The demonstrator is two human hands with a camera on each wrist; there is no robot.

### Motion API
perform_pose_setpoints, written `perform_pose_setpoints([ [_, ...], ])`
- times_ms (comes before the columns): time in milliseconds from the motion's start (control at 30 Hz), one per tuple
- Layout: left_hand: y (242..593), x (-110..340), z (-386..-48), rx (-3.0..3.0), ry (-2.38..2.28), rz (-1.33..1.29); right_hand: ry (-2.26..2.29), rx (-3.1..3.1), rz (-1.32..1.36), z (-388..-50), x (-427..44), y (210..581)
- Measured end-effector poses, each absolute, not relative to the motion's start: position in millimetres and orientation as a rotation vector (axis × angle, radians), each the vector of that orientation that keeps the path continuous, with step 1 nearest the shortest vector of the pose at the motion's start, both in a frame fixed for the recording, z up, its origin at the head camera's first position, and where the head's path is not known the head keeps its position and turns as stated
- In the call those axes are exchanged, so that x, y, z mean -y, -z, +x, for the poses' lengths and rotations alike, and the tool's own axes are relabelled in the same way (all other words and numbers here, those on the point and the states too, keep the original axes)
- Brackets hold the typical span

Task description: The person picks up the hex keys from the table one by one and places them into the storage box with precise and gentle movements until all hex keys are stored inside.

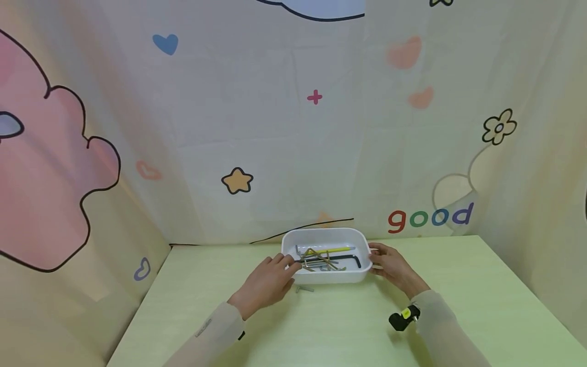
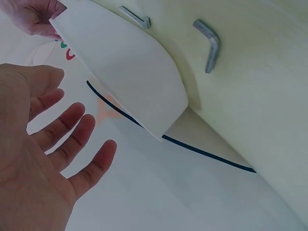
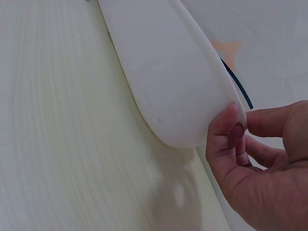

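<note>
A white plastic bin [image 1: 330,277] stands at the far side of the table. Several metal hex keys lie inside it, a large black hex key [image 1: 357,260] and a slim yellow stick-like tool [image 1: 337,250] among them. My left hand [image 1: 268,285] hovers by the bin's left end; in the left wrist view its spread fingers [image 2: 79,125] look apart from the wall. At the opposite end, my right hand [image 1: 394,265] pinches the rim between thumb and fingers. Two small grey hex keys, one bent piece [image 2: 210,45] and another [image 2: 136,17], lie on the table before the bin.
The pale wooden table [image 1: 339,326] runs back to a printed curtain [image 1: 275,117] right behind the bin. A black device with a yellow mark [image 1: 403,318] sits at the right wrist.
</note>
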State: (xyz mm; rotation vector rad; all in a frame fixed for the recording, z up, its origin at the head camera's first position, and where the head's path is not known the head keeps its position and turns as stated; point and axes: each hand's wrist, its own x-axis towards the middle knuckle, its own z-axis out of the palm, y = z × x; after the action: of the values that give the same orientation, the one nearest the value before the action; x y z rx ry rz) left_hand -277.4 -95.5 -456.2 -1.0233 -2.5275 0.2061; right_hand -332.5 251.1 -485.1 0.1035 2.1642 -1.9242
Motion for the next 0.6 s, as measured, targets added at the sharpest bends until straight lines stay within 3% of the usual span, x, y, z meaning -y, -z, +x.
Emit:
perform_pose_setpoints([
  [600, 468.6, 125.4, -267.7, 2.56, -0.189, -0.927, 1.927, -2.156, 0.096, -332.2, -251.4, 485.2],
])
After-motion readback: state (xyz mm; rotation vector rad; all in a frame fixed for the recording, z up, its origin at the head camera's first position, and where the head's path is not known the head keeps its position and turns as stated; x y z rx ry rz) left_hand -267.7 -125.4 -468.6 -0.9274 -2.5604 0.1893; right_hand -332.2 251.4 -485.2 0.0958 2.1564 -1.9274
